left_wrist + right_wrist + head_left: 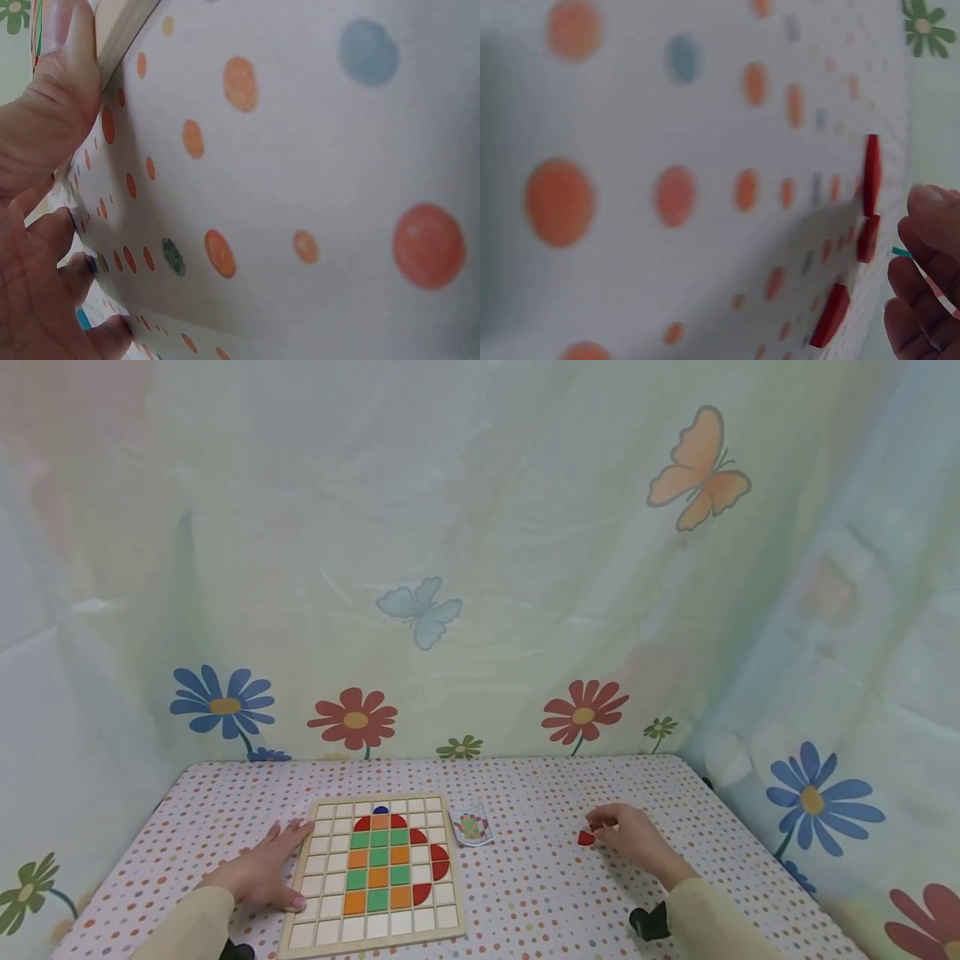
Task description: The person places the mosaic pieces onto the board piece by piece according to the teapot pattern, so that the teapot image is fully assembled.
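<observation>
A wooden grid board (327, 932) lies left of centre in the head view. Green and orange square tiles (378, 877) fill its middle, with red quarter-round tiles (422, 893) around them and a dark blue rounded tile (381, 810) at the top. Spread fingers of my left hand (255, 870) rest along the board's left side, the thumb at its edge. Over loose red tiles (586, 838) on the table hovers my right hand (633, 842), its fingers loosely bent. The right wrist view has three red tiles (871, 176) below the fingertips, with no tile visibly held.
A small picture card (471, 825) with a coloured pattern lies just right of the board. The dotted tablecloth (525, 893) covers the table, and a flowered curtain (480, 527) hangs behind it. Black wrist straps (648, 922) sit by both sleeves.
</observation>
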Available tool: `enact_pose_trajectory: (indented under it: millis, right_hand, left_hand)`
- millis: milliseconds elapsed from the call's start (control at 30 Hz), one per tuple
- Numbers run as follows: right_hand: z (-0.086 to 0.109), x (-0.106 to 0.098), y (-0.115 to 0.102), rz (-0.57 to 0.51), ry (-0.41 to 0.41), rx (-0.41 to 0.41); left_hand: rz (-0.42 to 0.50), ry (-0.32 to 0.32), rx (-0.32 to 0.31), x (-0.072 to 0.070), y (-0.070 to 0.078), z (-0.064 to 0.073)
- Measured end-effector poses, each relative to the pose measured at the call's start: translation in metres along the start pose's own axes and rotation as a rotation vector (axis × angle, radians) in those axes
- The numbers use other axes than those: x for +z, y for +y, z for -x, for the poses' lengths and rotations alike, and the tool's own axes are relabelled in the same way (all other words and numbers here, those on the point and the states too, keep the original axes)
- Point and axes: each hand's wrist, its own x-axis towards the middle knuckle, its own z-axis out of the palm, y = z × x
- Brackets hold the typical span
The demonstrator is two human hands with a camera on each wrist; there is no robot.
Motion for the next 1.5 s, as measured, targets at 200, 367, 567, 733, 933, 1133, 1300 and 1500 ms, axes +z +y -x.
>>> enact_pose_trajectory:
  millis: [200,367,567,733,933,1133,1300,1500]
  right_hand:
    - [-0.008,0.009,0.0,0.107,-0.082,-0.031]
    - [-0.007,0.012,-0.005,0.142,-0.1,-0.059]
    - [-0.002,0.012,-0.009,0.103,-0.148,-0.025]
    - [0.001,0.013,-0.013,0.073,-0.173,-0.023]
    - [0.005,0.017,-0.019,0.078,-0.14,-0.024]
    - [0.006,0.022,-0.022,0.064,-0.127,-0.035]
    - [0.006,0.02,-0.024,0.059,-0.153,-0.057]
    - [0.006,0.019,-0.026,0.061,-0.176,-0.07]
  left_hand:
    - [-0.023,0.006,0.013,-0.003,0.009,0.005]
    - [-0.009,-0.007,-0.006,-0.003,0.01,0.007]
    - [-0.001,0.005,-0.005,0.001,-0.001,0.0]
    - [-0.002,0.011,0.004,0.004,-0.012,-0.011]
    - [0.006,0.022,0.015,0.008,-0.02,-0.022]
    - [-0.015,0.012,0.006,0.0,0.003,0.001]
    - [-0.038,0.011,0.006,-0.009,0.025,0.021]
    - [-0.032,0.004,-0.005,-0.008,0.025,0.02]
